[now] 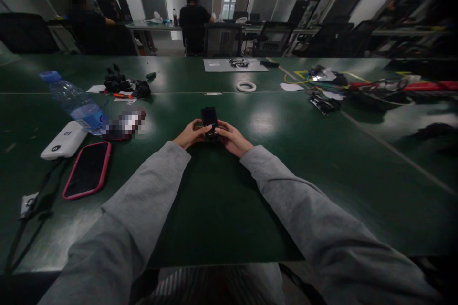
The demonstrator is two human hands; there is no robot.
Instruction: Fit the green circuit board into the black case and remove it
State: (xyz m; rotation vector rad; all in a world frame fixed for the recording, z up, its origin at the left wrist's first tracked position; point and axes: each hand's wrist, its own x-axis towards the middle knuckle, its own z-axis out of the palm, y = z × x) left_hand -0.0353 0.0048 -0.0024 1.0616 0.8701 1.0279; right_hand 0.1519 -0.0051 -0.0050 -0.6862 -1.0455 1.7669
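A small black device [209, 115] with a dark screen stands tilted up over the green table [222, 209], in the middle of the view. My left hand [193, 133] grips its left side, the thumb lying on its front below the screen. On the other side my right hand [232, 137] holds the same device, with its thumb also on the lower front. The fingers of both hands curl behind the device and are partly hidden. The device's lower end is near the table; whether it touches cannot be made out.
At the left are a pink-edged phone [88, 170], a white power bank [65, 140] with a cable, and a plastic bottle [77, 105]. A white ring [246, 86] lies ahead; cables [379, 90] pile up at the right. People sit beyond the table.
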